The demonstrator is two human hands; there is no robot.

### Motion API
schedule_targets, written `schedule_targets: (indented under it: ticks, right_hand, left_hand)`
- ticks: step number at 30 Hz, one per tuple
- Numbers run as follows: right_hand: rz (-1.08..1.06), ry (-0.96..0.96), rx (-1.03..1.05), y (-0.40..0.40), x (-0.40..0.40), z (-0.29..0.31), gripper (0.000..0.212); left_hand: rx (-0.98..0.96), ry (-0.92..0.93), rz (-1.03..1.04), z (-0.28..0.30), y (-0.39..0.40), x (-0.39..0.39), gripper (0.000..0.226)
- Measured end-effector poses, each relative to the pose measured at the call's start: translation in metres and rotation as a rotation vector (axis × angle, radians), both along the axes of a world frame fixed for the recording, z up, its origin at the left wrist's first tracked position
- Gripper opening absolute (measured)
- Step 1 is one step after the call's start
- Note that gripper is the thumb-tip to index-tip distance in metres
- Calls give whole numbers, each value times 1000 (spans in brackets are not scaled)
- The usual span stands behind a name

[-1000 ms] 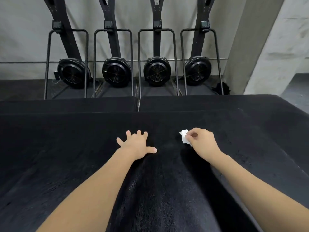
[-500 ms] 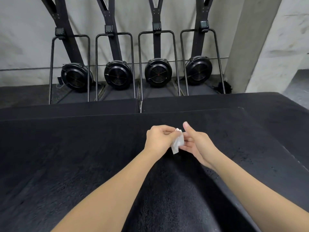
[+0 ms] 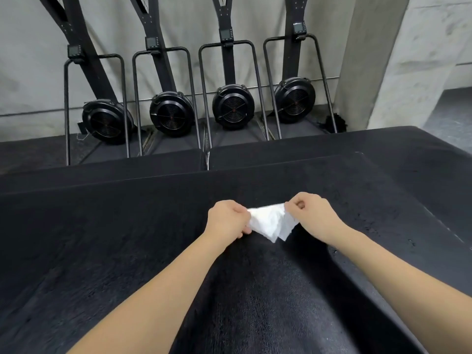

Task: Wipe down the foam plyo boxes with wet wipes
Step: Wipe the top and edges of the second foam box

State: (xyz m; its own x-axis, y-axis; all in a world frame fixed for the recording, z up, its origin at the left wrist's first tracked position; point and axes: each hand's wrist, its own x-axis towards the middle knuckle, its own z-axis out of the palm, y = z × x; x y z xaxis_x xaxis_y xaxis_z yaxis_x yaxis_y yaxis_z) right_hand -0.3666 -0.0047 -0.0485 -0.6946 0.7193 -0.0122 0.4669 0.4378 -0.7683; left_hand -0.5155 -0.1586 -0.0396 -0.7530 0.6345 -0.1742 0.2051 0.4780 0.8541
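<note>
A large black foam plyo box [image 3: 102, 238] fills the lower part of the view, its top facing me. Just above its middle a white wet wipe [image 3: 270, 222] is stretched between both hands. My left hand [image 3: 226, 219] pinches the wipe's left corner with curled fingers. My right hand [image 3: 310, 213] pinches its right corner. The wipe hangs down in a loose point between them, just above the box top.
Two lower black foam boxes [image 3: 293, 152] lie side by side beyond the near one, a narrow gap between them. Several black ski-trainer machines [image 3: 232, 106] stand against the grey wall behind. A concrete pillar [image 3: 370, 60] rises at the right.
My left hand lifted off the box top and joined my right hand at the crumpled wipe. Both hands have since pulled apart, spreading the wipe open between them.
</note>
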Motion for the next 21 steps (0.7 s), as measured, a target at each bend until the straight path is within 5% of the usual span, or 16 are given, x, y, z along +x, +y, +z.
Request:
schedule_targets:
  ticks: [2,6,9,13,16,21]
  right_hand:
    - [-7,-186,380,0,1,-13,29]
    - [195,-12,692,-26,-8,-20,36]
    - [455,-36,746,-46,-17,-26,30]
    - [376,-190,800,-14,-26,-39,21]
    - [316,-238,774,16,-14,-40,35]
    - [508,-177,775,-33,-2,-30,39]
  left_hand:
    - [-125,278,-45,-12,-3,-2,9]
    - [-235,585,-183,-14,-12,-11,23]
    - [-520,523,-410,-3,-18,-14,68]
    - [-781,493,-543,2,-24,-19,135]
    - [-845,495,-613,2,-24,-24,144]
    - [-852,503,-592,-2,-21,-21,147]
